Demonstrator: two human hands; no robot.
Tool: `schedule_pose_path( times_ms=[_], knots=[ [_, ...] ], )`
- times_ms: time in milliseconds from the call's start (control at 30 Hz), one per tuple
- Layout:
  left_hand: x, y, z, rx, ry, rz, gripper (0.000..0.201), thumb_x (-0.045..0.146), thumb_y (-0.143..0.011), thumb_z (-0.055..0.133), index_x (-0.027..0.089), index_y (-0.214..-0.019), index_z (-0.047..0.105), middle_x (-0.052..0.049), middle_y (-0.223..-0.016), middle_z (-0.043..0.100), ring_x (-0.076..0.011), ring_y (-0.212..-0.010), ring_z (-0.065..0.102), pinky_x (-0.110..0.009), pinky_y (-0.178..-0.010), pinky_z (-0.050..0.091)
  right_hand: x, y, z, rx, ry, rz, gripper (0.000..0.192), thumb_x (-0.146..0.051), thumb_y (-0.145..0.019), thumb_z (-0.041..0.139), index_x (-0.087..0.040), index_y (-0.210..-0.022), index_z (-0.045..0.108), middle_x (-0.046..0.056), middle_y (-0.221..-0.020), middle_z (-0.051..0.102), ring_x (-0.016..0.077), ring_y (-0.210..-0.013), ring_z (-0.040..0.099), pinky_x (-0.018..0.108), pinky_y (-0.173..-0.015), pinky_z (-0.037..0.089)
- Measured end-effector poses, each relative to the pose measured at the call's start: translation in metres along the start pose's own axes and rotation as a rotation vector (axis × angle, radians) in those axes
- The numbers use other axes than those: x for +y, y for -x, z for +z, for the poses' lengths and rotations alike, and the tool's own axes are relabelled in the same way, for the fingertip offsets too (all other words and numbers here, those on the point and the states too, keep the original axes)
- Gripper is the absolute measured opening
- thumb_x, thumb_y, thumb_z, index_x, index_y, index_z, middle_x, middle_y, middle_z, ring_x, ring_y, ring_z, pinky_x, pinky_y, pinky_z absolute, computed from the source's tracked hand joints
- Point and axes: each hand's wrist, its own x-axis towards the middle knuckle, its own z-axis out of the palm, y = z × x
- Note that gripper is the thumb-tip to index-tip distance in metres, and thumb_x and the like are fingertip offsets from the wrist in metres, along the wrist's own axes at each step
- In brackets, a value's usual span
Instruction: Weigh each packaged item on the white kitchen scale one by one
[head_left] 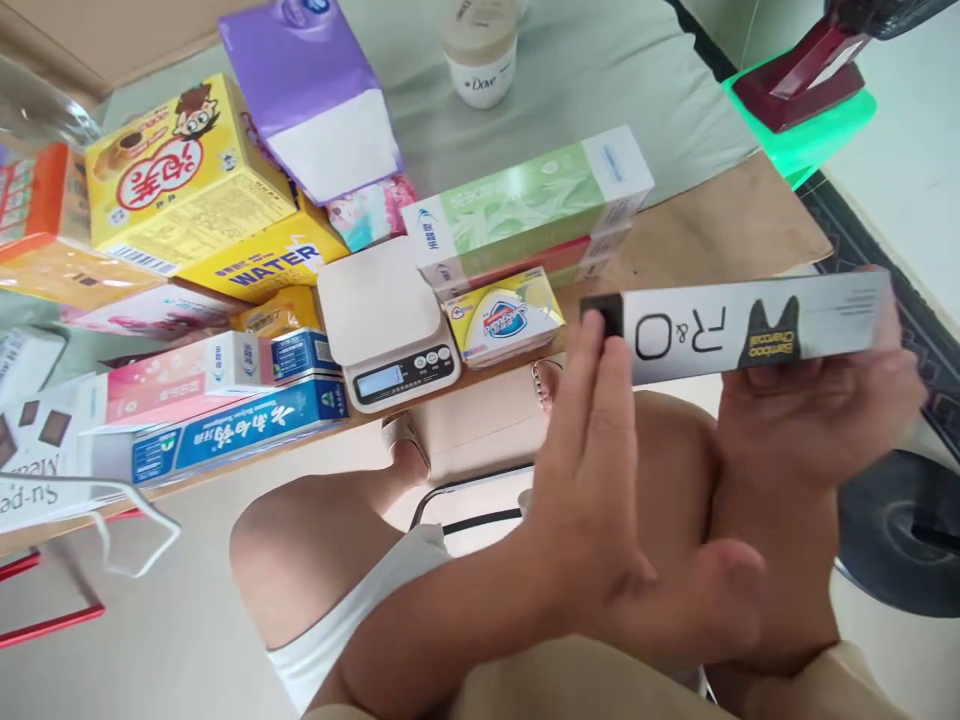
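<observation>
The right hand (817, 410) grips a long white R&O box (750, 325) beyond the tabletop's (720, 235) near edge; the open left hand (600, 480) touches its end with its fingertips.

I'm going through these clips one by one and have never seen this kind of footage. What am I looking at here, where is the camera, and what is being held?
There is no machine here: a seated person wears one camera on the head, looking down at their own bare hands and knees. The right hand grips a long white toothpaste box from below, and the fingertips of the left hand touch its dark end. Beyond them is a low table crowded with goods: a small white kitchen scale, a green and white carton, a soap packet, a yellow snack box, a purple bag and a jar.
</observation>
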Motion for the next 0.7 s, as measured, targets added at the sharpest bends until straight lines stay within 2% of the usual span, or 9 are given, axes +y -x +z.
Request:
schedule_pose_path(
  times_ms=[67, 100, 167, 233, 367, 433, 567, 633, 700],
  knots=[
    [-0.026, 0.001, 0.018, -0.079, -0.001, 0.029, 0.100, 0.063, -0.101, 0.050, 0.028, -0.173, -0.010, 0.000, -0.184, -0.008, -0.0345, -0.172, 0.004, -0.059, -0.145, 0.014, 0.007, -0.013, -0.001, 0.066, -0.034, 0.023, 0.039, -0.037, -0.055, 0.077, -0.024, -0.092, 0.078, -0.005, -0.057, 0.038, 0.0060, -0.042, 0.031, 0.022, -0.033, 0.014],
    [-0.039, 0.001, 0.024, -0.094, 0.003, 0.010, 0.100, 0.061, -0.102, 0.050, 0.028, -0.172, -0.013, -0.002, -0.183, -0.010, -0.0344, -0.172, 0.001, -0.060, -0.144, 0.011, 0.011, -0.018, -0.001, 0.107, -0.020, 0.028, 0.040, -0.030, -0.055, 0.073, -0.024, -0.094, 0.080, -0.005, -0.057, 0.042, 0.0059, -0.042, 0.034, 0.022, -0.032, 0.015],
    [-0.062, -0.003, 0.031, -0.098, 0.015, -0.063, 0.097, 0.060, -0.103, 0.049, 0.028, -0.172, -0.011, -0.006, -0.184, -0.008, -0.0351, -0.172, -0.001, -0.063, -0.143, 0.006, 0.019, -0.026, 0.002, 0.156, 0.036, 0.037, 0.047, -0.024, -0.058, 0.069, -0.024, -0.104, 0.082, -0.004, -0.060, 0.047, 0.0062, -0.043, 0.040, 0.021, -0.033, 0.022],
    [-0.077, -0.009, 0.037, -0.102, 0.046, -0.185, 0.096, 0.062, -0.102, 0.050, 0.029, -0.173, -0.006, -0.009, -0.184, -0.002, -0.0372, -0.172, 0.002, -0.063, -0.143, 0.006, 0.026, -0.030, 0.004, 0.109, 0.079, 0.046, 0.048, -0.023, -0.063, 0.068, -0.024, -0.110, 0.081, -0.003, -0.067, 0.054, 0.0056, -0.048, 0.046, 0.021, -0.038, 0.032],
    [-0.086, -0.014, 0.044, -0.067, 0.142, -0.366, 0.099, 0.062, -0.100, 0.056, 0.033, -0.172, -0.005, -0.007, -0.185, -0.001, -0.0382, -0.172, 0.003, -0.060, -0.144, 0.011, 0.035, -0.029, 0.006, 0.006, 0.170, 0.124, 0.040, -0.020, -0.071, 0.068, -0.025, -0.110, 0.077, 0.000, -0.087, 0.064, 0.0062, -0.067, 0.060, 0.025, -0.060, 0.055],
    [-0.086, -0.011, 0.047, -0.067, 0.123, -0.306, 0.096, 0.059, -0.101, 0.052, 0.036, -0.171, -0.010, -0.004, -0.184, -0.010, -0.0376, -0.172, -0.004, -0.063, -0.142, 0.011, 0.036, -0.025, 0.007, -0.024, 0.213, 0.171, 0.037, -0.019, -0.072, 0.070, -0.024, -0.108, 0.077, 0.002, -0.094, 0.068, 0.0090, -0.076, 0.066, 0.032, -0.073, 0.062],
    [-0.084, -0.003, 0.049, -0.049, 0.009, -0.119, 0.097, 0.059, -0.101, 0.050, 0.036, -0.171, -0.012, -0.002, -0.181, -0.026, -0.0391, -0.170, -0.018, -0.072, -0.138, 0.007, 0.032, -0.017, 0.011, 0.010, 0.194, 0.237, 0.041, -0.019, -0.067, 0.075, -0.025, -0.108, 0.077, 0.002, -0.100, 0.070, 0.0123, -0.087, 0.071, 0.039, -0.087, 0.064],
    [-0.083, -0.001, 0.050, 0.004, -0.036, 0.005, 0.103, 0.059, -0.096, 0.057, 0.032, -0.173, -0.006, -0.006, -0.183, -0.015, -0.0412, -0.171, -0.011, -0.071, -0.138, 0.013, 0.031, -0.014, 0.012, 0.029, 0.192, 0.244, 0.042, -0.021, -0.066, 0.076, -0.026, -0.109, 0.077, 0.001, -0.101, 0.069, 0.0123, -0.090, 0.071, 0.041, -0.092, 0.064],
    [-0.084, 0.000, 0.050, 0.041, -0.033, 0.124, 0.092, 0.054, -0.095, 0.058, 0.031, -0.172, 0.013, -0.013, -0.181, 0.019, -0.0427, -0.169, 0.019, -0.068, -0.134, 0.031, 0.031, -0.013, 0.012, 0.019, 0.216, 0.233, 0.045, -0.022, -0.067, 0.077, -0.027, -0.112, 0.076, 0.001, -0.101, 0.069, 0.0123, -0.091, 0.071, 0.041, -0.095, 0.063]
  ],
)
